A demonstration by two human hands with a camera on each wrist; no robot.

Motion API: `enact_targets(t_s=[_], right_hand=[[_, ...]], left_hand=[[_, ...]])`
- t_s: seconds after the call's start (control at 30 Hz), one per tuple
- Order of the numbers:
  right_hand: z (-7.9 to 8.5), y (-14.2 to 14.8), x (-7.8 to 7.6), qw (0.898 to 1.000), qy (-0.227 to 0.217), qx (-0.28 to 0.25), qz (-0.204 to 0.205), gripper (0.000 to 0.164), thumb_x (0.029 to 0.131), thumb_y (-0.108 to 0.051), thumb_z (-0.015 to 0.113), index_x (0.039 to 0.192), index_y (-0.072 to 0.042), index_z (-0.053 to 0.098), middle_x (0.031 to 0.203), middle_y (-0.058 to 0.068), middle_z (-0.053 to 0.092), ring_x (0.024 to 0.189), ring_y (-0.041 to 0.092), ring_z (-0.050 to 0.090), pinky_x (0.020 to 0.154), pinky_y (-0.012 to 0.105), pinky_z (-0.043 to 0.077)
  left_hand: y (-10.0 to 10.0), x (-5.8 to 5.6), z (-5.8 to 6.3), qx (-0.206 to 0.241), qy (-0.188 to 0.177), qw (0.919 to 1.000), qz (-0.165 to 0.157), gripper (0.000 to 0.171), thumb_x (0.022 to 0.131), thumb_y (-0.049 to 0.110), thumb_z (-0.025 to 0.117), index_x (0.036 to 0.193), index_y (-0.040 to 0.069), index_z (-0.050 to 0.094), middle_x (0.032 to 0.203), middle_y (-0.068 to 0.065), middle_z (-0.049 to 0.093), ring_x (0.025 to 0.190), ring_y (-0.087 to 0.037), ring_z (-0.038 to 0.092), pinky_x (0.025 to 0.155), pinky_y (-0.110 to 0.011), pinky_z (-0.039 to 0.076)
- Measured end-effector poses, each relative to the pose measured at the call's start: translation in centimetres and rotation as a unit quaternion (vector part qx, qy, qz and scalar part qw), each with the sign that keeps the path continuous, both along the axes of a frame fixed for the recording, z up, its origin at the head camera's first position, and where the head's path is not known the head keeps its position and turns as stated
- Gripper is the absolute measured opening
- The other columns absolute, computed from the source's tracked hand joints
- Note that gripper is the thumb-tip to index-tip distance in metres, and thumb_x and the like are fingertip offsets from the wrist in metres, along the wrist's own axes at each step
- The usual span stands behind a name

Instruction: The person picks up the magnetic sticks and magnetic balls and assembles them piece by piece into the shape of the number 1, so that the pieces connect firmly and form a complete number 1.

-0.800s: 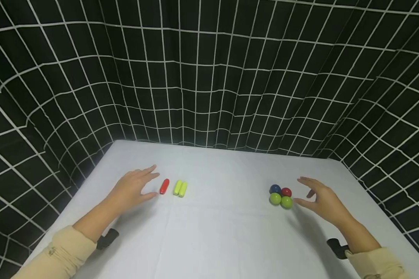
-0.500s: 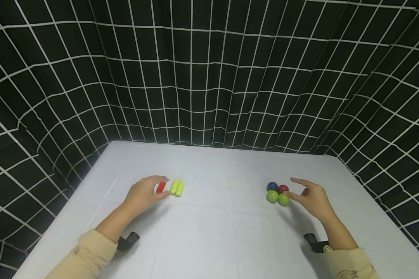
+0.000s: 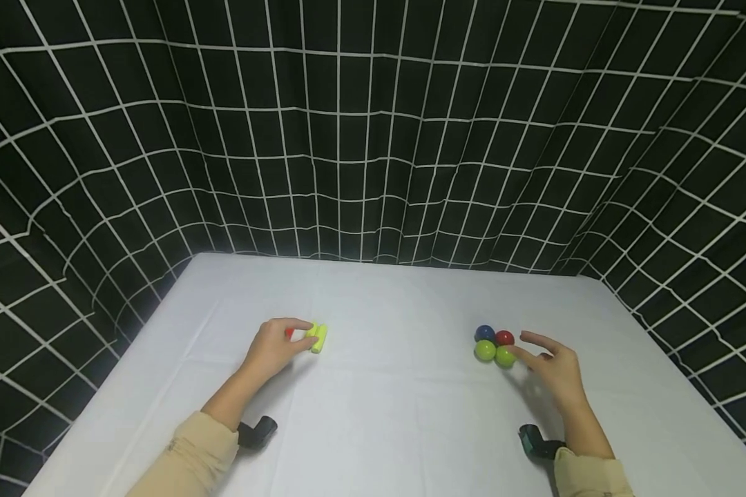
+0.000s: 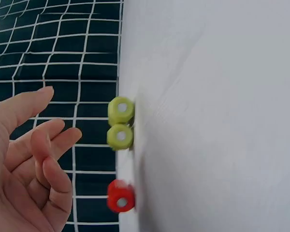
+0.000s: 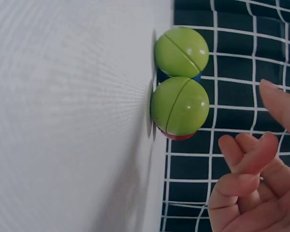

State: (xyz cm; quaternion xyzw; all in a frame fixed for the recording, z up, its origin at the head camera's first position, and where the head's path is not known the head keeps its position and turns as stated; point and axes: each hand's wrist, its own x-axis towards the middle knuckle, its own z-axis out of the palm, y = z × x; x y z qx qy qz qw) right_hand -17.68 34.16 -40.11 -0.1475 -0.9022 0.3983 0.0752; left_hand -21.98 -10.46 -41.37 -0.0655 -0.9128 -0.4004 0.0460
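Two yellow-green rods (image 3: pixel 320 337) lie side by side on the white table, each with a grey spot at its end in the left wrist view. A red rod (image 4: pixel 121 197) lies just left of them, partly hidden behind my left hand (image 3: pixel 275 352) in the head view. That hand hovers by the yellow-green rods, thumb and forefinger apart, holding nothing. At the right, a blue ball (image 3: pixel 485 333), a red ball (image 3: pixel 504 337) and two glossy green balls (image 5: pixel 180 106) sit clustered. My right hand (image 3: pixel 558 369) hangs beside them, fingers parted, with a gap to the balls in the right wrist view.
A white cloth (image 3: pixel 385 414) covers the table, with faint creases. Dark curtains with a white grid (image 3: pixel 373 138) stand behind it and along both sides. Black wrist camera mounts (image 3: pixel 257 433) jut inward below each hand.
My left hand has moved right, past the red rod to the yellow-green ones. My right hand has come closer in to the balls. Rods and balls keep their arrangement.
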Motion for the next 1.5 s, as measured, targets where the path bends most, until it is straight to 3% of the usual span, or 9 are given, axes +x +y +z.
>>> enact_targets(t_s=[0.1, 0.2, 0.3, 0.5, 0.8, 0.93, 1.03, 1.2, 1.5], right_hand=[[-0.3, 0.0, 0.2, 1.000, 0.004, -0.012, -0.027, 0.060, 0.082, -0.043, 0.068, 0.126, -0.005, 0.056, 0.127, 0.018, 0.054, 0.063, 0.003, 0.052, 0.058, 0.020, 0.041], [-0.8, 0.0, 0.2, 0.999, 0.006, -0.023, -0.041, 0.058, 0.082, -0.041, 0.069, 0.124, -0.003, 0.057, 0.126, 0.019, 0.056, 0.061, 0.004, 0.054, 0.055, 0.021, 0.041], [-1.4, -0.1, 0.2, 0.999, -0.002, -0.032, -0.043, 0.057, 0.082, -0.039, 0.069, 0.124, -0.002, 0.057, 0.118, 0.020, 0.060, 0.060, 0.005, 0.055, 0.052, 0.022, 0.043], [-2.1, 0.1, 0.0, 0.999, -0.011, -0.025, -0.036, 0.062, 0.081, -0.044, 0.068, 0.126, -0.003, 0.055, 0.127, 0.021, 0.053, 0.066, 0.001, 0.054, 0.057, 0.019, 0.044], [-2.6, 0.1, 0.0, 0.999, -0.018, -0.038, -0.034, 0.064, 0.081, -0.045, 0.069, 0.125, -0.001, 0.055, 0.081, -0.002, 0.064, 0.059, 0.005, 0.052, 0.050, 0.023, 0.043], [-2.7, 0.2, -0.1, 0.999, -0.020, -0.039, -0.033, 0.062, 0.081, -0.043, 0.069, 0.124, -0.001, 0.055, 0.076, -0.003, 0.065, 0.058, 0.005, 0.053, 0.050, 0.022, 0.041], [-2.8, 0.2, -0.1, 0.999, -0.017, -0.033, -0.028, 0.062, 0.081, -0.042, 0.069, 0.124, 0.001, 0.055, 0.089, 0.009, 0.069, 0.060, 0.004, 0.054, 0.051, 0.022, 0.040], [-3.0, 0.2, -0.2, 0.999, -0.021, -0.022, -0.014, 0.065, 0.082, -0.044, 0.068, 0.125, 0.003, 0.054, 0.123, 0.026, 0.057, 0.064, 0.002, 0.056, 0.055, 0.021, 0.041], [-3.3, 0.2, -0.5, 0.999, -0.034, -0.012, -0.011, 0.065, 0.082, -0.044, 0.068, 0.124, 0.003, 0.054, 0.123, 0.027, 0.055, 0.065, 0.005, 0.055, 0.055, 0.022, 0.040]], left_hand=[[0.5, -0.3, -0.3, 0.017, -0.014, 0.9997, 0.008, 0.030, 0.077, 0.027, 0.075, 0.102, 0.011, 0.072, 0.097, -0.011, 0.069, 0.072, -0.019, 0.053, 0.061, -0.029, 0.044], [0.8, -0.4, -0.6, 0.026, -0.023, 0.9993, 0.016, 0.029, 0.078, 0.027, 0.074, 0.102, 0.010, 0.071, 0.090, -0.011, 0.068, 0.053, -0.013, 0.040, 0.047, -0.024, 0.036], [1.0, -0.5, -0.9, 0.033, -0.033, 0.9986, 0.025, 0.028, 0.078, 0.026, 0.074, 0.101, 0.010, 0.071, 0.099, -0.013, 0.070, 0.047, -0.011, 0.042, 0.044, -0.023, 0.037], [1.2, -0.7, -1.6, 0.034, -0.031, 0.9984, 0.032, 0.026, 0.078, 0.023, 0.074, 0.100, 0.011, 0.071, 0.108, -0.011, 0.068, 0.052, -0.010, 0.047, 0.046, -0.023, 0.039], [1.5, -0.9, -2.6, 0.002, 0.000, 0.9996, 0.029, 0.022, 0.076, 0.019, 0.076, 0.096, 0.012, 0.071, 0.098, -0.008, 0.069, 0.057, -0.012, 0.049, 0.049, -0.024, 0.040], [1.8, -0.9, -2.8, -0.017, 0.030, 0.9993, 0.018, 0.019, 0.076, 0.017, 0.075, 0.094, 0.011, 0.072, 0.104, -0.009, 0.069, 0.080, -0.022, 0.064, 0.068, -0.036, 0.051], [2.0, -0.9, -2.7, -0.035, 0.051, 0.9980, 0.008, 0.018, 0.076, 0.016, 0.075, 0.093, 0.010, 0.072, 0.103, -0.009, 0.070, 0.099, -0.027, 0.064, 0.082, -0.042, 0.051], [2.2, -1.0, -2.7, -0.054, 0.054, 0.9971, -0.005, 0.017, 0.077, 0.017, 0.074, 0.093, 0.010, 0.071, 0.101, -0.007, 0.071, 0.099, -0.025, 0.064, 0.082, -0.041, 0.050], [2.7, -1.1, -2.7, -0.066, 0.047, 0.9965, -0.023, 0.021, 0.076, 0.014, 0.075, 0.095, 0.006, 0.072, 0.100, -0.009, 0.070, 0.100, -0.025, 0.064, 0.088, -0.040, 0.049]])
